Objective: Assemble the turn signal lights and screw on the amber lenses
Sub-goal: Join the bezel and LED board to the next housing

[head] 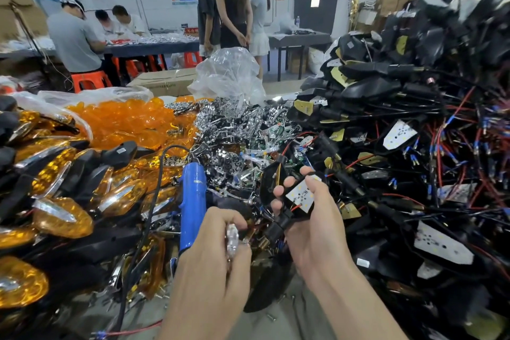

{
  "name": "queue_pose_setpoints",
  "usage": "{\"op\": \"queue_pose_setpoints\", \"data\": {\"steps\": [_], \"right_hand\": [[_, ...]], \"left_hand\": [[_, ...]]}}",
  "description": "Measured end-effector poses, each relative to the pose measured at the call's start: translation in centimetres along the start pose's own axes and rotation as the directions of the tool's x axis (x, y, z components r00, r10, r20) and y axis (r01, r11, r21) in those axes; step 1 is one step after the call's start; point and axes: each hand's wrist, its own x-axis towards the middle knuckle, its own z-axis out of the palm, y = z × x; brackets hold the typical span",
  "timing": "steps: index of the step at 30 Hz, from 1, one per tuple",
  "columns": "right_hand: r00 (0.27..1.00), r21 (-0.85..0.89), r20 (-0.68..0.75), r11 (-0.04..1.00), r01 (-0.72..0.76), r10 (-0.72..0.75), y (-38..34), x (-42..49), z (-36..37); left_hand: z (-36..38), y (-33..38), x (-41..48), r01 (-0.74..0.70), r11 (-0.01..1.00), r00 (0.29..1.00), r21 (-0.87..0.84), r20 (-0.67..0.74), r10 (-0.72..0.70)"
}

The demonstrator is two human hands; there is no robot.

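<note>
right hand [306,218] — black housing [271,182] | left hand [218,246] — chrome reflector [232,237]

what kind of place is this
Likely a small factory assembly workshop: heaps of amber lenses, black wired housings and chrome reflectors lie piled up, and other workers sit at a long table.

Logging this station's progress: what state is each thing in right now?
left hand: pinches a chrome reflector.
right hand: grips a black housing, LED board bare, no lens.
blue screwdriver: lying on the pile, unheld.
amber lenses: loose, heaped.
finished lights: lenses already on.
</note>
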Motion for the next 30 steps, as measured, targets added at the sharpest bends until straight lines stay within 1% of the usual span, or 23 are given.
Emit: {"op": "queue_pose_setpoints", "data": {"steps": [3,4,6,9,16,18,20,23,24,25,26,28,30], "right_hand": [[1.0,0.005,-0.004,1.0,0.0,0.0,0.0,0.0,-0.1],[1.0,-0.003,-0.009,1.0,0.0,0.0,0.1,0.0,-0.1],[1.0,-0.015,-0.011,1.0,-0.003,0.002,0.2,0.1,-0.3],[1.0,-0.018,-0.007,1.0,-0.012,0.011,0.3,0.1,-0.4],[0.999,-0.012,-0.034,0.999,-0.04,0.04,1.1,0.2,-0.4],[0.999,0.005,0.0,0.999,-0.051,0.051,1.1,0.2,-0.5],[0.995,-0.015,0.059,0.997,-0.076,0.077,1.1,0.1,-0.6],[0.99,-0.057,0.104,0.995,-0.085,0.09,1.1,0.1,-0.8],[0.991,-0.059,0.107,0.995,-0.076,0.082,1.2,0.2,-0.8],[0.992,-0.054,0.105,0.996,-0.066,0.071,1.2,0.3,-0.8],[0.993,-0.048,0.098,0.997,-0.056,0.06,1.2,0.3,-0.7],[0.996,-0.045,0.083,0.998,-0.041,0.044,1.2,0.4,-0.8],[0.996,-0.052,0.082,0.998,-0.037,0.041,1.2,0.4,-0.8]], "left_hand": [[-0.2,0.0,0.3,-0.124,0.962,0.991,0.243,0.081,0.107],[-0.2,0.0,0.4,-0.152,0.941,0.986,0.301,0.107,0.125],[0.0,-0.1,0.5,-0.2,0.908,0.977,0.367,0.143,0.157],[0.2,-0.2,0.7,-0.234,0.886,0.97,0.4,0.156,0.186],[0.2,-0.4,0.7,-0.188,0.893,0.981,0.409,0.113,0.155],[0.2,-0.5,0.7,-0.168,0.901,0.985,0.399,0.091,0.144],[0.0,-0.7,0.7,-0.137,0.906,0.99,0.402,0.085,0.112],[0.0,-1.0,0.6,-0.088,0.904,0.991,0.418,0.132,0.036],[0.0,-1.2,0.5,-0.084,0.904,0.991,0.42,0.132,0.031],[-0.2,-1.0,0.5,-0.065,0.917,0.993,0.393,0.119,0.019],[-0.5,-0.9,0.5,-0.016,0.946,0.997,0.323,0.077,-0.009],[-0.9,-0.9,0.6,0.074,0.993,0.996,0.091,-0.058,-0.069],[-1.4,-0.6,0.8,0.137,0.974,0.975,-0.178,-0.15,-0.165]]}}
